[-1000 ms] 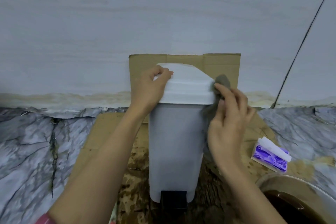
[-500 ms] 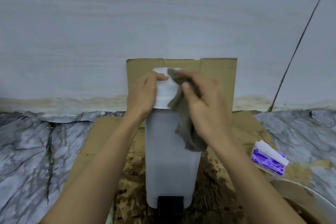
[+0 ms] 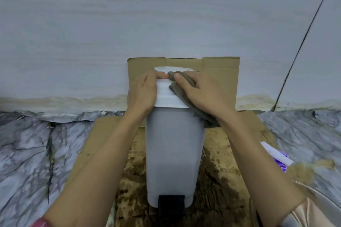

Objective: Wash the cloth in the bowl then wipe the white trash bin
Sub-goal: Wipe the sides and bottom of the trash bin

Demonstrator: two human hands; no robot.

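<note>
Squarely in the middle of the view stands the white trash bin [image 3: 174,155], upright on a stained sheet of cardboard [image 3: 217,177] spread over the marble-patterned floor [image 3: 31,153], with a second cardboard panel [image 3: 219,72] propped against the pale wall [image 3: 166,14] behind it. A black foot pedal [image 3: 171,203] juts from the base of the bin on the near side. The left hand [image 3: 143,93] clasps the left edge of the white lid [image 3: 164,96], fingers curled over its top, a closed grip on the lid itself. The right hand [image 3: 200,92] lies on top of the lid with the grey-brown cloth [image 3: 181,88] beneath it, fingers bent over the fabric and pressing it to the plastic; a tail of the cloth hangs down past the right side of the lid. On the right, a purple and white packet [image 3: 276,155] lies at the edge of the cardboard, and the rim of a metal bowl [image 3: 319,197] shows in the lower right corner.
</note>
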